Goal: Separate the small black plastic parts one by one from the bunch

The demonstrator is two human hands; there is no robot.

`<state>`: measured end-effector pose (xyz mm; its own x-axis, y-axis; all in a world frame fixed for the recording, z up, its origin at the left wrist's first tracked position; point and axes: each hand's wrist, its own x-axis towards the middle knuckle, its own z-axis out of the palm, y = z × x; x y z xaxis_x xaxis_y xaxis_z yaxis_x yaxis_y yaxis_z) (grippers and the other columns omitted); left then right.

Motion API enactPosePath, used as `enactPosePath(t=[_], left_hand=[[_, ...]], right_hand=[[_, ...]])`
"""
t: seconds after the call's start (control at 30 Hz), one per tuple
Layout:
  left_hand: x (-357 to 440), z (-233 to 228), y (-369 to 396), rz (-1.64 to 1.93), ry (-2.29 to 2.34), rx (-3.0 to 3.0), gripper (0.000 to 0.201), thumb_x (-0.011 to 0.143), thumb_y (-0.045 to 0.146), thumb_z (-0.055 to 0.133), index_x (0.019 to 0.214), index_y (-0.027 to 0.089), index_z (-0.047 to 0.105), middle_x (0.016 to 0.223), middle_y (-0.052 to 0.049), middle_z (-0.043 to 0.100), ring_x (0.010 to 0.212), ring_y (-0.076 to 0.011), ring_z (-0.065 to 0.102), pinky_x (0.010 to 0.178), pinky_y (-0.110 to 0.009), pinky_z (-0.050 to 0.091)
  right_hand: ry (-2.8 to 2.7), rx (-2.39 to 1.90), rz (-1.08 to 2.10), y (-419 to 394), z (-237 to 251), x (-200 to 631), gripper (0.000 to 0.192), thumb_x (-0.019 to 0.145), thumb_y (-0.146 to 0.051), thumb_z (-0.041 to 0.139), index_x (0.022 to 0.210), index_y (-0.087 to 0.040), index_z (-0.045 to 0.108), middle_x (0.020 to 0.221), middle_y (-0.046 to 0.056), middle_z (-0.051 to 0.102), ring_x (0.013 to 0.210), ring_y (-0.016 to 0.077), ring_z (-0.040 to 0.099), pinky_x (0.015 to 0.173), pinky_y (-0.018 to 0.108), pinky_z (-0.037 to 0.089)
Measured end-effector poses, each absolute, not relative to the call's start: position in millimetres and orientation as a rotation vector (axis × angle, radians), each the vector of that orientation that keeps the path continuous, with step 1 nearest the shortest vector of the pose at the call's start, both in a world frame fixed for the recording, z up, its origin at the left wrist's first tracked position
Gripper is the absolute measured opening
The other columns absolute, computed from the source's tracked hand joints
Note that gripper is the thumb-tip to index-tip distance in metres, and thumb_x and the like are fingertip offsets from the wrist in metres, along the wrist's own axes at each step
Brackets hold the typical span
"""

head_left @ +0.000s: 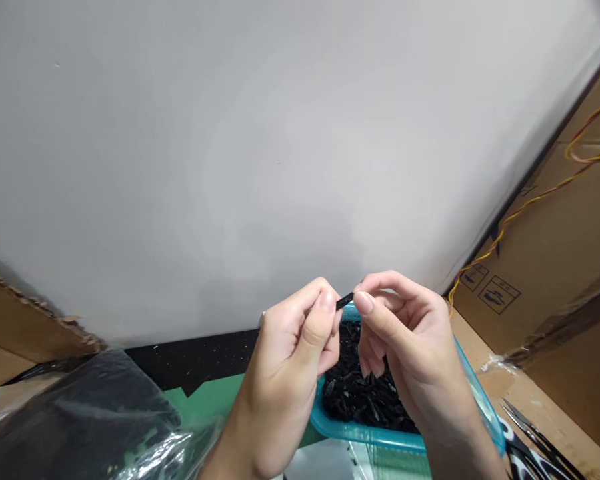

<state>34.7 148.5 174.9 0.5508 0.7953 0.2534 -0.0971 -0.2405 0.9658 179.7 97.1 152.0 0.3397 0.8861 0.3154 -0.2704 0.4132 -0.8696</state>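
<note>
A small narrow black piece (pixel 345 301) is held between my two hands, above the near wall. My left hand (pixel 300 347) is closed, its thumb and forefinger pinching one end of the piece. At the other end, the thumb and forefinger of my right hand (pixel 405 327) pinch the tip, with the other fingers loosely curled. Below my right hand stands a blue plastic tub (pixel 375 435) holding many small black pieces (pixel 360 400). My fingers cover part of the held piece, so its exact kind cannot be made out.
A clear plastic bag with dark contents (pixel 90 413) lies at the left on a green mat (pixel 213 400). Scissors (pixel 520 447) and tweezers (pixel 545 437) lie right of the tub. Cardboard (pixel 555 267) and a twisted yellow-red wire (pixel 520 207) stand at the right.
</note>
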Motion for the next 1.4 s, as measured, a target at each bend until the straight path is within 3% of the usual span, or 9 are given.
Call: enactPosePath(t=[0.37,0.97,1.07,1.13,1.23,1.4], left_hand=[[35.6,177.1,154.6,0.926,0.650,1.570,0.056,0.115,0.050,0.055,0.068,0.023,0.042,0.061,0.006,0.031,0.057,-0.0132,0.022,0.053,-0.030,0.021],[33.9,175.7,151.9,0.972,0.692,1.646,0.046,0.114,0.054,0.058,0.080,0.024,0.056,0.061,0.007,0.034,0.055,-0.0124,0.024,0.052,-0.028,0.026],[33.0,179.6,149.3,0.975,0.744,1.751,0.045,0.115,0.056,0.055,0.083,0.024,0.060,0.064,0.006,0.037,0.057,-0.0133,0.029,0.054,-0.028,0.029],[31.2,181.9,149.3,0.930,0.757,1.841,0.045,0.116,0.056,0.052,0.085,0.025,0.062,0.064,0.006,0.038,0.058,-0.0139,0.033,0.056,-0.028,0.030],[28.1,183.3,151.7,0.842,0.724,1.965,0.047,0.117,0.058,0.047,0.086,0.026,0.061,0.064,0.006,0.039,0.058,-0.0146,0.037,0.057,-0.029,0.032],[24.7,183.9,154.9,0.790,0.700,2.043,0.046,0.118,0.056,0.045,0.086,0.027,0.061,0.066,0.005,0.042,0.060,-0.0153,0.040,0.057,-0.029,0.034]], right_hand=[[-0.951,-0.865,0.898,99.2,152.3,182.3,0.018,0.093,-0.037,0.093,0.100,-0.022,0.085,0.053,-0.007,0.063,0.042,0.0090,0.051,0.044,0.022,0.043],[-1.024,-0.917,0.824,97.2,154.8,184.7,0.009,0.094,-0.028,0.090,0.095,-0.022,0.083,0.058,-0.006,0.062,0.048,0.0091,0.052,0.048,0.022,0.044],[-1.147,-0.967,0.778,91.4,157.3,187.2,0.005,0.100,-0.028,0.084,0.101,-0.024,0.085,0.067,-0.005,0.067,0.054,0.0102,0.058,0.053,0.023,0.050],[-1.238,-1.020,0.709,86.9,159.1,188.7,0.013,0.108,-0.030,0.074,0.104,-0.025,0.085,0.072,-0.004,0.069,0.060,0.0109,0.061,0.058,0.024,0.052],[-1.341,-1.089,0.615,81.0,160.9,190.5,0.023,0.115,-0.033,0.064,0.106,-0.025,0.083,0.076,-0.003,0.069,0.065,0.0117,0.063,0.063,0.026,0.051],[-1.480,-1.189,0.553,76.2,162.4,195.3,0.024,0.117,-0.033,0.058,0.111,-0.028,0.080,0.080,-0.004,0.068,0.072,0.0133,0.065,0.064,0.031,0.047]])
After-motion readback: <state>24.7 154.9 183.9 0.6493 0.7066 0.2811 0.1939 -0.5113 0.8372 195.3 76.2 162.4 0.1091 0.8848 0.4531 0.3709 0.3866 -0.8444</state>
